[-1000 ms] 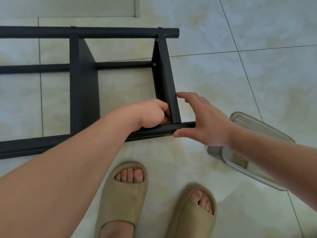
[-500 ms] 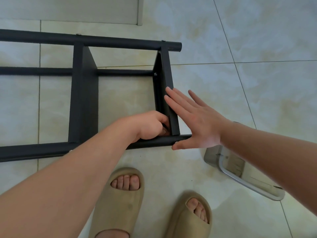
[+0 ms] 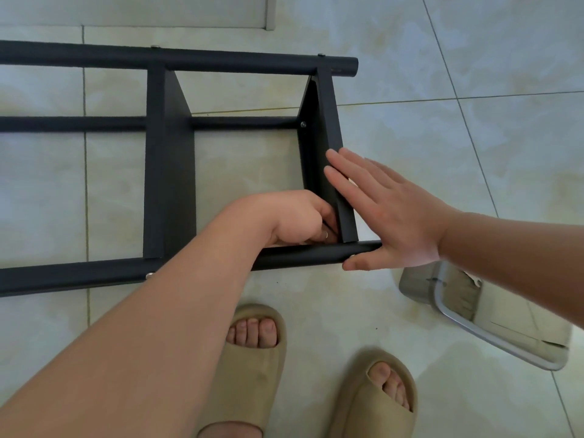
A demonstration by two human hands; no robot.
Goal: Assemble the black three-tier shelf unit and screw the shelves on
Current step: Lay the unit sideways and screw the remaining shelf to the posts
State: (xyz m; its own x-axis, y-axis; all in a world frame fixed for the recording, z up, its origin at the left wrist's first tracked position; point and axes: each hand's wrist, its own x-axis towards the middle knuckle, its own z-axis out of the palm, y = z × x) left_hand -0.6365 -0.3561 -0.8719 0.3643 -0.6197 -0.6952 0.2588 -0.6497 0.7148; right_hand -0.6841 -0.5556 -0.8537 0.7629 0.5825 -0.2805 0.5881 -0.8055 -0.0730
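- Black metal shelf unit (image 3: 221,60) lies on its side on the tiled floor (image 3: 442,137), with its long axis running left to right across the view, ahead of the feet
- The corner that matters is where the end shelf (image 3: 328,128) meets the near tube (image 3: 300,256); it sits just right of the left knuckles and just left of the right palm, so the shelf stands between the two hands
- Left hand (image 3: 294,216) is nearer the joint, tucked inside the corner with its fingers clenched tight; the fist hides whether they pinch a screw or a tool, so I cannot tell
- Right hand (image 3: 392,216) is flat and grasps nothing: its fingers (image 3: 344,162) are straight against the outer face of the end shelf, and the thumb lies along the tip of the near tube
- Judgement: this corner is being fastened, and the coming move needs the shelf braced square to the tube while the left fingers turn
- Count: three long tubes, two shelves in view (the other (image 3: 167,169) is further left), at least four screw heads (image 3: 303,124), two sandals (image 3: 252,368), one shiny tray (image 3: 493,336) near the right forearm
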